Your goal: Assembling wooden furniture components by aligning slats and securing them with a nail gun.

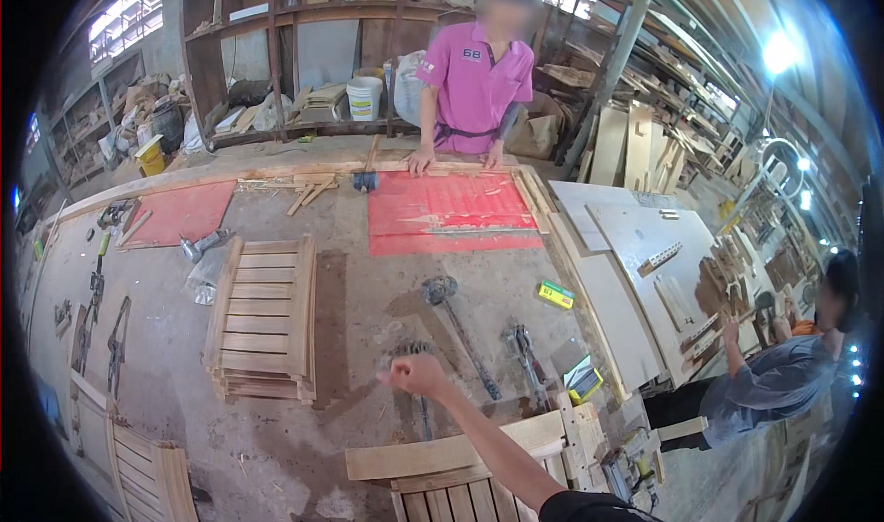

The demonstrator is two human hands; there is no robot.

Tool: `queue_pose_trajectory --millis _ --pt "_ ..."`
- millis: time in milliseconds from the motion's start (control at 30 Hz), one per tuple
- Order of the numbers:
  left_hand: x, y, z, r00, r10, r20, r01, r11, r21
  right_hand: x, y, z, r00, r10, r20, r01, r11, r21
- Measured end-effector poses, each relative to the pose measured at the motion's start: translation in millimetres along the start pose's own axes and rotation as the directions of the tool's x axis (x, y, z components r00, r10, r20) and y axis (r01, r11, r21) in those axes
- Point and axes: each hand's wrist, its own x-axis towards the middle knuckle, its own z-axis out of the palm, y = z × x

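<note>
My right hand (414, 375) reaches out over the worktable (350, 338) with its fingers curled closed; whether anything small is inside them is hidden. Just behind it lies a dark bristled head, like a brush (410, 347), partly covered by the hand. A dark mallet (440, 290) rests beyond, its long handle slanting toward me. Under my forearm stands a slatted wooden frame (451, 499) with a curved top board (460, 450). To the left sits a stack of slatted wooden panels (262, 310). My left hand is out of view.
Across the table a person in a pink shirt (474, 80) leans on the edge by a red sheet (451, 214). Another person (769, 379) works at right beside pale boards (645, 255). Clamps (527, 356), a green-yellow box (555, 294) and a nail gun (204, 244) lie about.
</note>
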Motion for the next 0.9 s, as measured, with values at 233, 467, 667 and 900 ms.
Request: queue_pose_trajectory --millis 233,467,667,900 --pt "-12.4 -37.1 29.8 0.991 -0.137 0.008 0.137 0.987 -0.079 17.9 12.7 -3.7 0.966 0.149 0.211 -0.154 0.988 0.007" --pt "40.1 9.4 9.1 0.776 -0.017 0.63 -0.12 0.977 0.174 7.3 23.5 37.9 0.855 -0.315 -0.413 0.296 0.949 -0.11" --pt "126.7 104.4 162.8 0.926 -0.029 0.377 0.054 0.997 -0.057 6.6 5.5 38.8 0.851 -0.295 -0.434 0.222 0.952 -0.212" --pt "108.2 161.1 179.9 0.992 -0.078 0.099 0.08 0.997 -0.012 7.6 12.9 38.1 0.807 -0.326 -0.493 0.216 0.939 -0.267"
